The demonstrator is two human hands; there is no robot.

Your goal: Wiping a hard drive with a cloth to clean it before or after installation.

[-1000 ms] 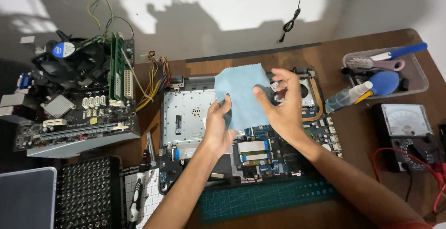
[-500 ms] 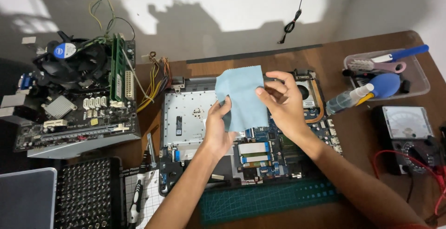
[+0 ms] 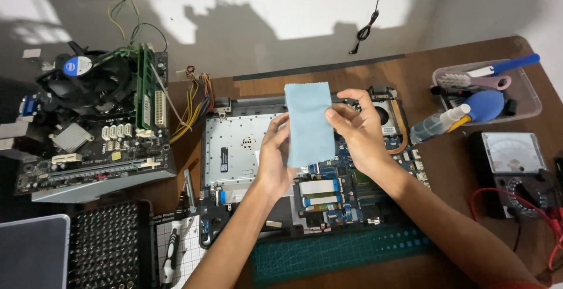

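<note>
A folded blue cloth [image 3: 309,123] is pinched between the left hand [image 3: 275,159] and right hand [image 3: 356,129] above the opened laptop [image 3: 305,172], its boards at six o'clock not yet touched.

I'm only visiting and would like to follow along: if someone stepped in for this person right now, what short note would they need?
Left hand: holds the light blue cloth by its left edge.
Right hand: pinches the cloth's right edge.
The cloth hangs as a narrow upright strip above the opened laptop, whose circuit board is bare.
Nearby: spray bottle and a clear tray of brushes and a blue blower at the right, desktop motherboard at the left.
Done: laptop cover is off, cloth is in hand.
Left: the cloth has not touched the laptop.
</note>
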